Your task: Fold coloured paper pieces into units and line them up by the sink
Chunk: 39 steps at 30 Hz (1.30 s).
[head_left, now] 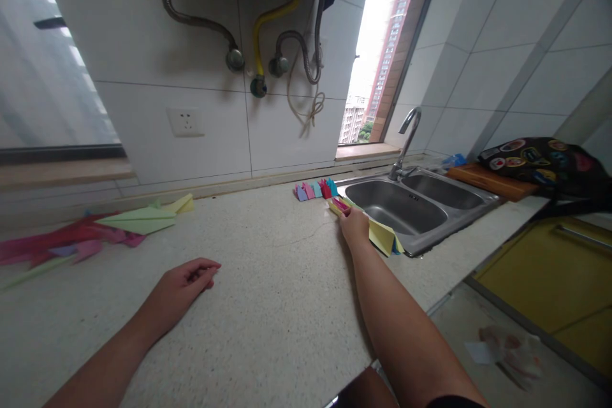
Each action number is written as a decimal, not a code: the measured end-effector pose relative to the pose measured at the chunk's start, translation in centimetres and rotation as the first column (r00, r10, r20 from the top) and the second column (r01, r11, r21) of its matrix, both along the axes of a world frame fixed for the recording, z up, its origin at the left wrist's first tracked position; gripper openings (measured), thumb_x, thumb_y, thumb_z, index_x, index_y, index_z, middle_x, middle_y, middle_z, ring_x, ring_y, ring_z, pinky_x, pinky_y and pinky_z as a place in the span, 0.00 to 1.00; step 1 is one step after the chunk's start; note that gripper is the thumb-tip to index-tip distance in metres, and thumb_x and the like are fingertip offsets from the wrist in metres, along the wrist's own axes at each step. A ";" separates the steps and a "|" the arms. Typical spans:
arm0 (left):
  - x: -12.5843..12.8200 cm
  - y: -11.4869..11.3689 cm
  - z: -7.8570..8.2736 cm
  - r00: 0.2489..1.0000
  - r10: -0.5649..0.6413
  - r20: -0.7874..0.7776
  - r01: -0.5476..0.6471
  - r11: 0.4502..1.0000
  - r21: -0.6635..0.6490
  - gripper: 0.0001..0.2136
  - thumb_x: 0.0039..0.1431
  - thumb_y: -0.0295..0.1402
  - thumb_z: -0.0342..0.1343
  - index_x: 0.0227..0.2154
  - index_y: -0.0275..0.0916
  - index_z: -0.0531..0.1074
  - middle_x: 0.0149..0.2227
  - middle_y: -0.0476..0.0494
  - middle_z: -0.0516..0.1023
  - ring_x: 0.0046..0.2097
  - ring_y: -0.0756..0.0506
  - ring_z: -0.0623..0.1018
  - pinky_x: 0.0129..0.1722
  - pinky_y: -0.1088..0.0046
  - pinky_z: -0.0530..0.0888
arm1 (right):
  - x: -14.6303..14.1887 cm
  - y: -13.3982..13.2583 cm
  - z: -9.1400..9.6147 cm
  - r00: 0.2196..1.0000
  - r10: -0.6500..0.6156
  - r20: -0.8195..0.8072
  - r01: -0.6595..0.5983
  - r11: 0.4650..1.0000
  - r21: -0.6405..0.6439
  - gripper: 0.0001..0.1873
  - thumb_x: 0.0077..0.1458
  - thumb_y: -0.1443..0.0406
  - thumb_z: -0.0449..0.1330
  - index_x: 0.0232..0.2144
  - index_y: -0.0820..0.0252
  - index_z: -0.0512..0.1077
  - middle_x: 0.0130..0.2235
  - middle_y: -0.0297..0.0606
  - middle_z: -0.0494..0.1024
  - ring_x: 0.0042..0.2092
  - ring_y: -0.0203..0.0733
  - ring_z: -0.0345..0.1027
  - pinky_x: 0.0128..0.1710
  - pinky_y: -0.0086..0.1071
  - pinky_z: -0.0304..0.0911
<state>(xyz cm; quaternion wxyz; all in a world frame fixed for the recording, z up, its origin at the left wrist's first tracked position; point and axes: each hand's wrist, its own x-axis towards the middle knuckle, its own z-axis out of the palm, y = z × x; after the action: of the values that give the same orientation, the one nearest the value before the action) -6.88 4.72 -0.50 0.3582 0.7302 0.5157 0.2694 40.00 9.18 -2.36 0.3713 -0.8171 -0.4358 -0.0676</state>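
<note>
My right hand (354,226) reaches to the sink's near left edge, its fingers closed on a yellow and pink folded paper (338,204). Beside that hand, a yellow folded paper (382,237) with some blue at its end rests along the sink rim. Just beyond stands a row of small folded papers (315,190) in lilac, pink, light blue, red and turquoise. My left hand (190,280) lies on the counter, fingers curled together, with nothing visible in them. Farther left is a loose pile of paper planes, with a light green paper plane (141,222) on top.
A double steel sink (387,204) with a faucet (406,143) is set into the speckled counter (268,306). Right of it, a patterned bag (540,162) rests on a wooden board (492,182). Hoses and a socket (185,122) are on the wall.
</note>
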 end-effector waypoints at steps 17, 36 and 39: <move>0.0 -0.3 0.3 1.000 -0.017 -0.004 0.017 1.000 0.013 0.19 0.60 0.49 0.52 0.43 0.42 0.76 0.32 0.46 0.79 0.38 0.42 0.78 0.42 0.68 0.68 | -0.4 -0.2 0.3 0.999 -0.039 -0.013 0.038 0.997 -0.073 0.10 0.54 0.64 0.60 0.35 0.62 0.78 0.34 0.45 0.80 0.38 0.47 0.74 0.41 0.37 0.66; 0.4 -0.6 0.8 1.000 -0.007 -0.007 0.008 0.999 0.034 0.20 0.59 0.50 0.52 0.41 0.41 0.77 0.32 0.45 0.80 0.38 0.41 0.79 0.41 0.66 0.70 | -0.2 0.0 0.1 1.000 -0.011 -0.009 0.010 0.999 -0.044 0.09 0.56 0.63 0.59 0.34 0.62 0.77 0.34 0.44 0.80 0.37 0.46 0.73 0.40 0.36 0.65; 0.5 -0.6 0.9 1.000 -0.004 -0.007 0.004 0.999 0.033 0.20 0.58 0.51 0.52 0.41 0.41 0.78 0.31 0.44 0.80 0.37 0.41 0.79 0.41 0.66 0.70 | -0.2 -0.1 0.1 1.000 -0.023 -0.004 0.023 0.998 -0.051 0.09 0.56 0.64 0.58 0.35 0.62 0.77 0.34 0.45 0.80 0.38 0.47 0.73 0.41 0.37 0.65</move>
<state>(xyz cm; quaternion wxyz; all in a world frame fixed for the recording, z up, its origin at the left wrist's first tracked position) -6.39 4.13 0.40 0.3448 0.7380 0.5109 0.2746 39.84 9.10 -2.28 0.3506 -0.8314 -0.4270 -0.0588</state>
